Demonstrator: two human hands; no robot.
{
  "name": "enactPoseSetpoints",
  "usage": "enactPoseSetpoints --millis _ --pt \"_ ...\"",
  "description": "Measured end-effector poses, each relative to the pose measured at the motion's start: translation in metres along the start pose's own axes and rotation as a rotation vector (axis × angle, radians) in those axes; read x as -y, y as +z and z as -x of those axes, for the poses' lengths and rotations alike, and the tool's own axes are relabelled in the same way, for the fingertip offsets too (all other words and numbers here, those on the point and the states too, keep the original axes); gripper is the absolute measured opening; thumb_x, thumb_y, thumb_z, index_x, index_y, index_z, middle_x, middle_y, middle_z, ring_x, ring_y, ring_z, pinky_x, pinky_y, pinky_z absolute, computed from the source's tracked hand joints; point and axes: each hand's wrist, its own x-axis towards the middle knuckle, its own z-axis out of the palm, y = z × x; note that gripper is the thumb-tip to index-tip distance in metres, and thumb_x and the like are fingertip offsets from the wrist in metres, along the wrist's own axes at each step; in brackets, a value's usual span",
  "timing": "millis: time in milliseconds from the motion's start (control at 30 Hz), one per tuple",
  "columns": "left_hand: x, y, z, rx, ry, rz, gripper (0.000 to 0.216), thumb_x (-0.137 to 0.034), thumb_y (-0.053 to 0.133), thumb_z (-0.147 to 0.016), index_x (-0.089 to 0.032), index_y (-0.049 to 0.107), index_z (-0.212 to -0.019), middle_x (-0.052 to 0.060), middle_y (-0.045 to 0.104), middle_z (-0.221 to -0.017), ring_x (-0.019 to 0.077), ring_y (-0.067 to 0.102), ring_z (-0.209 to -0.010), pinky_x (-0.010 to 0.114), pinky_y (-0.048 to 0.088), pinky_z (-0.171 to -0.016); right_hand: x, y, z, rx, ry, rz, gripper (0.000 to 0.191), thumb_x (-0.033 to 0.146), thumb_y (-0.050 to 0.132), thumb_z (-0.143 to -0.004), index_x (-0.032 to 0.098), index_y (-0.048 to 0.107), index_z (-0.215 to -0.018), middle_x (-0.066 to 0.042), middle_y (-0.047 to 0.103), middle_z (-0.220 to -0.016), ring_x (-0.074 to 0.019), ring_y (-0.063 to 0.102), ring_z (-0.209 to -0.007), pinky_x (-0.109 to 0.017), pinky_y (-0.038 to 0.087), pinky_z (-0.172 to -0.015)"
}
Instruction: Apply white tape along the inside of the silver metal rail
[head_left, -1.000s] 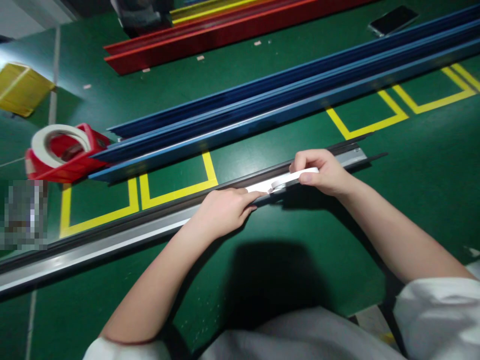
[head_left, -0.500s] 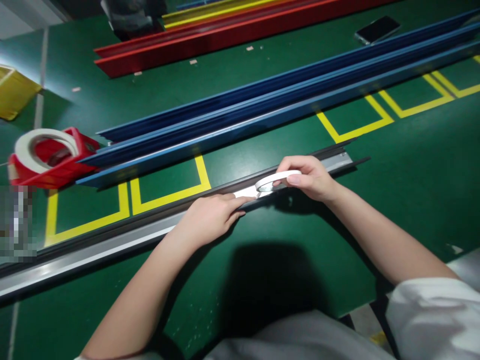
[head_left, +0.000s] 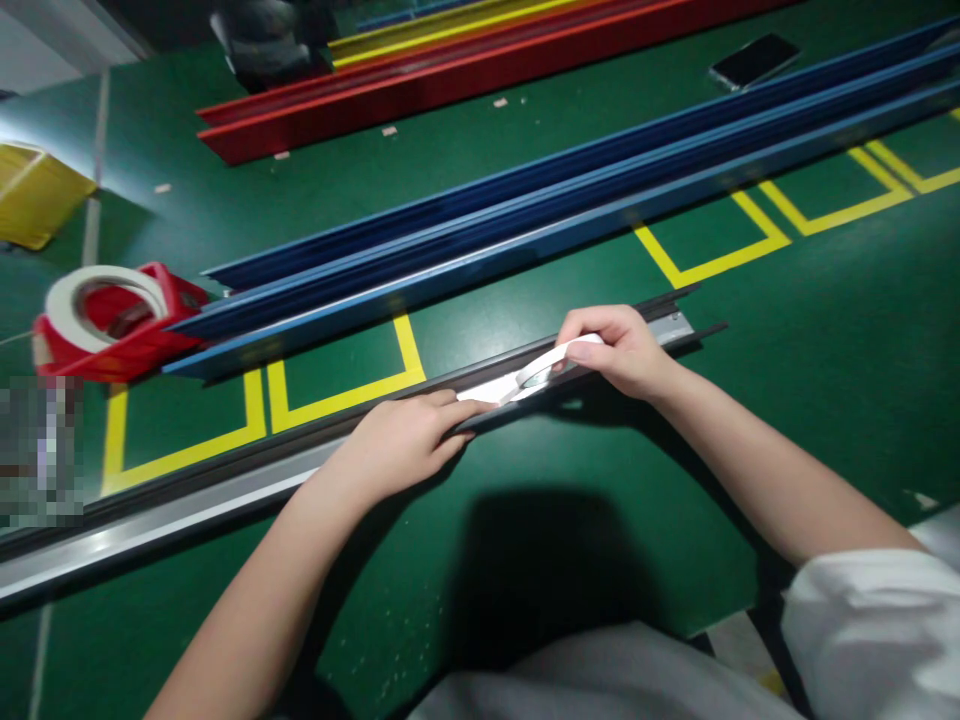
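Observation:
A long grey channel profile (head_left: pixel 217 497) with dark raised edges lies across the green table in front of me. My right hand (head_left: pixel 619 350) pinches a narrow roll of white tape (head_left: pixel 541 369) between thumb and fingers, tilted just above the channel near its right end. From the roll, a strip of tape runs down toward my left fingertips. My left hand (head_left: pixel 409 440) rests on the profile with its fingers stretched out, the index finger lying along the strip. The underside of the left fingers is hidden.
Blue profiles (head_left: pixel 525 220) lie beyond the grey one, with a red tape dispenser (head_left: pixel 161 290) at their left end. Farther back are a red profile (head_left: pixel 375 115), a yellow profile (head_left: pixel 420 40) and a phone (head_left: pixel 756 60). A yellow box (head_left: pixel 45 195) stands at far left.
The grey profile has slid slightly left against the table markings, and my left hand has shifted left with it. My right hand still holds the tape roll, now tilted more steeply.

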Motion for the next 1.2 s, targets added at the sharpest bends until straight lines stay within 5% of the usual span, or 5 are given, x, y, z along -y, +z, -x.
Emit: enactPoseSetpoints --millis 467,1200 --pt "-0.008 -0.005 -0.011 -0.015 0.051 -0.08 0.043 -0.029 0.039 -0.089 -0.036 0.048 -0.13 0.001 0.061 -0.105 0.0183 0.062 -0.088 0.027 0.046 -0.066 -0.005 -0.006 0.0 -0.034 0.031 0.015 0.021 0.033 0.071 -0.076 0.013 0.067 -0.067 0.0 0.062 -0.061 -0.009 0.052 -0.055 -0.02 0.035 -0.052" --pt "-0.018 -0.003 -0.021 -0.013 0.02 0.011 0.047 -0.026 0.041 -0.088 -0.038 0.046 -0.133 0.001 0.062 -0.109 0.02 0.063 -0.098 0.029 0.049 -0.079 0.003 -0.008 0.002 0.078 0.083 0.137 0.025 0.035 0.071 -0.076 0.011 0.066 -0.069 -0.001 0.062 -0.063 -0.0096 0.053 -0.058 -0.02 0.037 -0.054"
